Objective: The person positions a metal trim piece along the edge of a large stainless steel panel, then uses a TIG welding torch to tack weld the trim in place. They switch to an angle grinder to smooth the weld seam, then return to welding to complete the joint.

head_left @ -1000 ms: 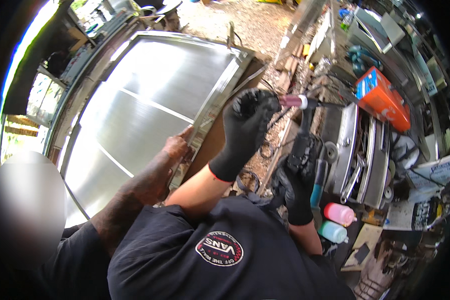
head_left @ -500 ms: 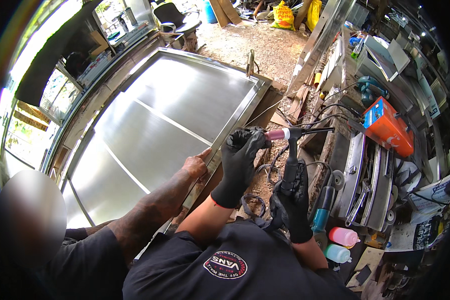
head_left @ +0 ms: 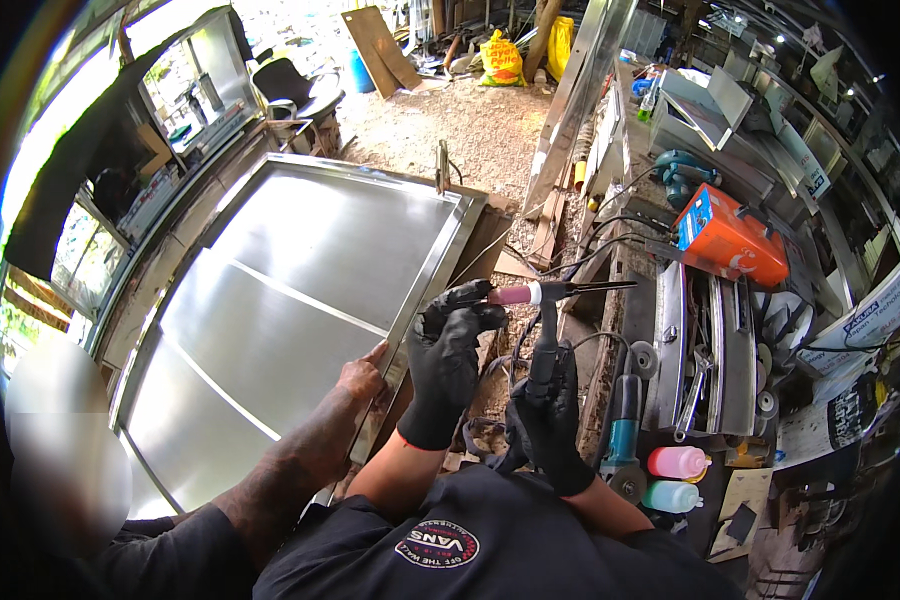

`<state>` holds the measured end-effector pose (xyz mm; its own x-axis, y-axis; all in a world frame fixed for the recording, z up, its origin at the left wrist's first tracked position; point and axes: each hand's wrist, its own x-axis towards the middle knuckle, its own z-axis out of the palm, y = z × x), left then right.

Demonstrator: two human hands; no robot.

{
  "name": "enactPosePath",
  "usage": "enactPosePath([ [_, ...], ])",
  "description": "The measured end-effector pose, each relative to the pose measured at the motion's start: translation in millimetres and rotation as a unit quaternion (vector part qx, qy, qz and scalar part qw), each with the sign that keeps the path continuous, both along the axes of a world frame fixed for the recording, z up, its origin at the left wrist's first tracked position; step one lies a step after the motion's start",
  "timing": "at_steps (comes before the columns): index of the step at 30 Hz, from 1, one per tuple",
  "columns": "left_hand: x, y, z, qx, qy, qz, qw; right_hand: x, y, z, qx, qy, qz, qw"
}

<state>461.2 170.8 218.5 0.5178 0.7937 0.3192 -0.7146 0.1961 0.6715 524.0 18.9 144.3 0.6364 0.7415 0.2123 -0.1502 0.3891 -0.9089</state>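
Note:
My right hand [head_left: 550, 415], in a black glove, grips the black handle of a TIG welding torch [head_left: 543, 345]. The torch's pink nozzle [head_left: 513, 295] points left, and a thin black back cap sticks out to the right. My left hand [head_left: 445, 355], gloved too, has its fingers pinched right at the nozzle's front end. Whatever those fingertips hold there is too small to make out. Left of my hands, another person's bare hand [head_left: 362, 378] rests on the frame edge of a large metal panel [head_left: 310, 255].
To the right sits an orange machine [head_left: 735, 240] with cables. An angle grinder [head_left: 625, 440], a pink bottle [head_left: 677, 461] and a green bottle [head_left: 673, 496] are nearer me. Metal channels and a wrench [head_left: 695, 385] lie beside them. A yellow bag [head_left: 501, 60] stands on the far ground.
The whole view has swung, so the panel, machine and hands all appear further left and mostly lower. My right hand keeps its hold on the torch, with my left fingers still at the nozzle end.

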Motion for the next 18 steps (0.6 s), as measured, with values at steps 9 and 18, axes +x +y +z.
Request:
enactPosePath([
  [9, 1, 15, -21, 0.256, 0.257, 0.188, 0.913, -7, -8, 10, -0.012, 0.022, 0.042, 0.999],
  [18, 1, 11, -20, -0.259, -0.086, -0.212, 0.939, -5, -13, 6, -0.058, -0.079, 0.029, 0.995],
])
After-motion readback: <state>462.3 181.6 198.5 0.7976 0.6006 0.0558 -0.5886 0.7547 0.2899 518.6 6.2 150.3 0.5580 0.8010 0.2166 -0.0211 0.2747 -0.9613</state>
